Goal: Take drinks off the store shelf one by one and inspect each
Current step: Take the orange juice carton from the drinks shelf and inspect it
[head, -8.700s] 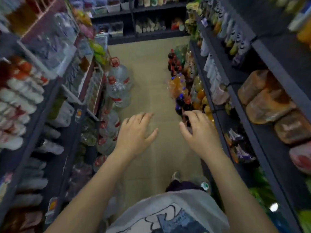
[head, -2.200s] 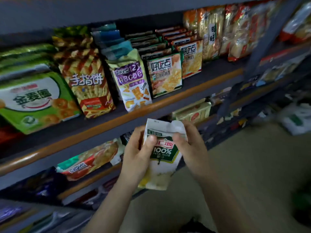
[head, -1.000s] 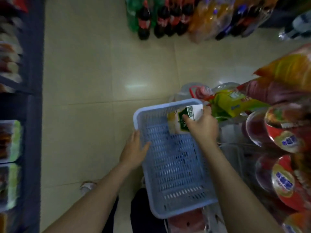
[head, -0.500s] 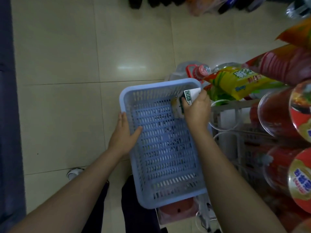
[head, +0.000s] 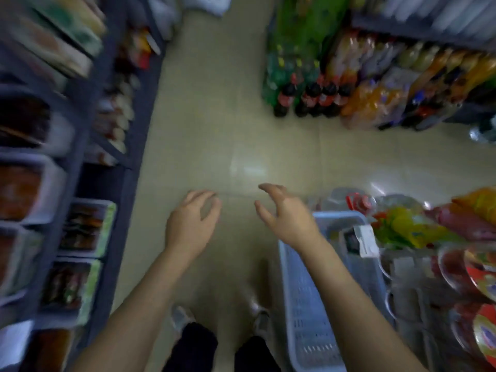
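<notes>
I am looking down a store aisle with a pale tiled floor (head: 220, 135), and the picture is blurred. My left hand (head: 189, 224) hangs over the floor just left of centre, its fingers (head: 206, 200) loosely curled and released, holding nothing. My right hand (head: 288, 217) sits just right of centre at the near edge of a light blue slotted plastic basket (head: 303, 312), fingers spread and bent like a claw, also grasping nothing. The two hands are near each other but apart.

The white and green juice carton (head: 358, 240) lies inside the basket at its far end, at about four o'clock from my right hand and not touching it. Beyond the basket, at three o'clock, lie bright yellow and red snack bags (head: 418, 226), with red-lidded round clear tubs (head: 480, 275) nearer me.

At one o'clock, dark cola bottles with red labels (head: 308, 99) stand on the floor beside orange and green soft drink bottles (head: 375, 103). Dark grey shelving (head: 80, 146) with blurred packaged goods runs along nine o'clock. My dark trousers and pale shoes (head: 257, 318) show at six o'clock.
</notes>
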The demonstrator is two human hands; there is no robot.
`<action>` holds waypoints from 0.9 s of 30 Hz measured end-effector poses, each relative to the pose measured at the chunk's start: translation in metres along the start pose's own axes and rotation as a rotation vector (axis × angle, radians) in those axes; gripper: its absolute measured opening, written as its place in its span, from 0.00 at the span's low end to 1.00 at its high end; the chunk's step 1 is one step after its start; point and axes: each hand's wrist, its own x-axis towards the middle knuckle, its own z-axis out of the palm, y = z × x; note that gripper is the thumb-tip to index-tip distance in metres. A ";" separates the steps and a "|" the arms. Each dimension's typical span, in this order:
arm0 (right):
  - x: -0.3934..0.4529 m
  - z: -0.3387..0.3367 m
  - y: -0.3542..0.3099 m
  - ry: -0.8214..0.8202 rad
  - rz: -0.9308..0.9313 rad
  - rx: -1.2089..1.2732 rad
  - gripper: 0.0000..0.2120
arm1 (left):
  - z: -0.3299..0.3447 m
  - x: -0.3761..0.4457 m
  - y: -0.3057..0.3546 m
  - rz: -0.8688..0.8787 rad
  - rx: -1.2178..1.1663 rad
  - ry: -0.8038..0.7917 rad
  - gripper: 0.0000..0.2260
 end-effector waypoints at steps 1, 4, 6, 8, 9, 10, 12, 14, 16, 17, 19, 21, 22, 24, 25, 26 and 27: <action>0.013 -0.011 -0.049 0.044 -0.067 0.033 0.22 | -0.058 0.011 0.002 0.058 0.009 0.136 0.24; 0.052 -0.052 -0.204 0.189 -0.325 0.111 0.24 | -0.235 0.032 0.016 0.190 0.135 0.457 0.24; 0.071 -0.085 -0.309 0.303 -0.553 0.152 0.24 | -0.347 0.030 0.033 0.225 0.226 0.661 0.24; 0.082 -0.119 -0.409 0.377 -0.752 0.160 0.24 | -0.446 0.021 0.049 0.281 0.311 0.857 0.23; 0.085 -0.135 -0.455 0.407 -0.842 0.166 0.24 | -0.491 0.014 0.058 0.309 0.355 0.945 0.23; 0.089 -0.150 -0.497 0.438 -0.929 0.174 0.23 | -0.532 0.007 0.064 0.327 0.409 1.032 0.22; 0.094 -0.173 -0.571 0.475 -1.092 0.197 0.20 | -0.600 -0.009 0.074 0.290 0.548 1.186 0.22; 0.101 -0.190 -0.633 0.478 -1.220 0.217 0.20 | -0.651 -0.018 0.078 0.214 0.679 1.314 0.22; 0.111 -0.201 -0.689 0.480 -1.332 0.225 0.21 | -0.687 -0.015 0.078 0.127 0.815 1.401 0.22; 0.116 -0.204 -0.713 0.470 -1.382 0.230 0.21 | -0.700 -0.010 0.076 0.082 0.889 1.423 0.21; 0.130 -0.207 -0.755 0.423 -1.469 0.253 0.22 | -0.715 0.005 0.074 -0.026 0.996 1.426 0.21; 0.149 -0.205 -0.786 0.337 -1.508 0.282 0.23 | -0.718 0.024 0.076 -0.096 1.036 1.422 0.21; 0.159 -0.204 -0.799 0.282 -1.510 0.284 0.25 | -0.717 0.034 0.079 -0.116 1.040 1.423 0.20; 0.180 -0.201 -0.821 0.146 -1.490 0.270 0.31 | -0.714 0.051 0.083 -0.207 1.080 1.401 0.19; 0.191 -0.200 -0.834 0.067 -1.468 0.268 0.34 | -0.713 0.057 0.084 -0.258 1.113 1.395 0.18; 0.199 -0.200 -0.846 -0.010 -1.444 0.275 0.37 | -0.713 0.061 0.083 -0.294 1.143 1.406 0.18; 0.205 -0.200 -0.859 -0.084 -1.424 0.298 0.40 | -0.714 0.063 0.083 -0.314 1.161 1.431 0.17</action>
